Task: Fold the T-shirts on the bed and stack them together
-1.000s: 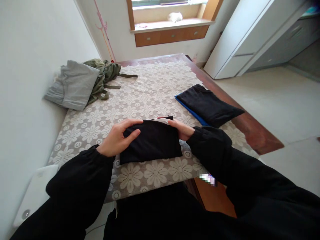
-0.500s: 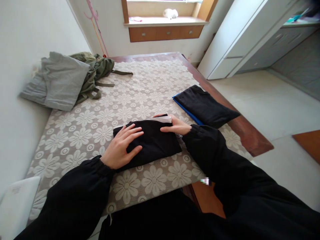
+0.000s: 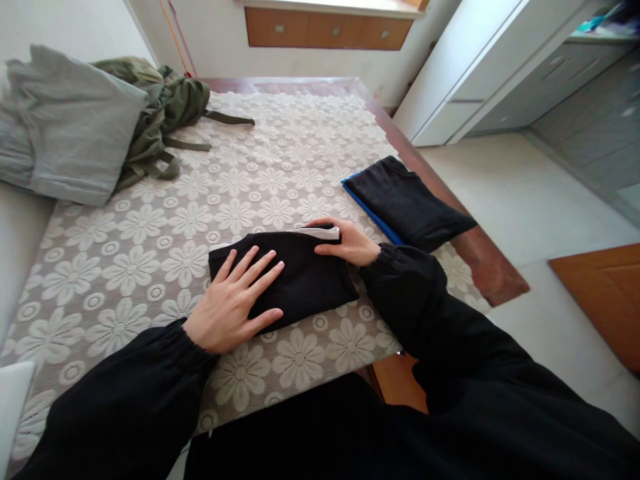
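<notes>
While the left hand lies flat on the folded black garment, its fingers are stretched straight and fanned slightly apart, palm down, pressing the near left part of the cloth without gripping it. At the garment's far right corner the right hand is curled, its fingers bent together over the back edge and the thumb lying on the top layer, so that the corner is pinched between them, just beside a white strip that shows along that edge. Folded into a compact, roughly rectangular pad, the garment is plain black with smooth upper layers, and it rests on the near middle of the surface, which is covered by a lace cloth with a pattern of white flowers. To the right, near the surface's edge, a second folded black garment lies on top of something blue, close to the right hand but apart from it. Far left, a grey garment and an olive green one lie in a loose heap.
</notes>
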Motion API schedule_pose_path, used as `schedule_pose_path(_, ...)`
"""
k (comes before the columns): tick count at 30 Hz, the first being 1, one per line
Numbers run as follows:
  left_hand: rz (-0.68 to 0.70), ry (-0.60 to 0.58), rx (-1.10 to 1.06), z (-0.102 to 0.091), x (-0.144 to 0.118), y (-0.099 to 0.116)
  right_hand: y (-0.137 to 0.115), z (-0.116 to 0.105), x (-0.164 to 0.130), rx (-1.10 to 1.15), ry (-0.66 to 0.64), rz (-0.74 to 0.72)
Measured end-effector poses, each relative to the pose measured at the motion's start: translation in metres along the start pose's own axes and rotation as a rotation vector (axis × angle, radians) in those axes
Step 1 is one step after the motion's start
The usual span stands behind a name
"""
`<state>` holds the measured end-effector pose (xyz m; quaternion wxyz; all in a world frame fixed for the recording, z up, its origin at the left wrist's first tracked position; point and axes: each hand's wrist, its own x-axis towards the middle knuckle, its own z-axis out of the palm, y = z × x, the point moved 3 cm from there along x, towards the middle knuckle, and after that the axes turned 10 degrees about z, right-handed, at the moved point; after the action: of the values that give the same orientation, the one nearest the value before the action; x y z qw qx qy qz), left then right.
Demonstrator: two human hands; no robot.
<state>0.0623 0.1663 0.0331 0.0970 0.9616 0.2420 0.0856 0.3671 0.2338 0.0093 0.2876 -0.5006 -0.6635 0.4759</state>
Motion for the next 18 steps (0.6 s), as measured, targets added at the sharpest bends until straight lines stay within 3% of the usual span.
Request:
schedule_pose_path(11,-0.019,-0.014,0.067,0.008,-0.002,0.000,0.000,0.002,0.001,-0.055,0.029,-0.050)
schedule_pose_path(18,-0.026,0.037,-0.020,0.009,-0.001,-0.001,0.004,-0.008,-0.001,-0.154,0.208,0.010)
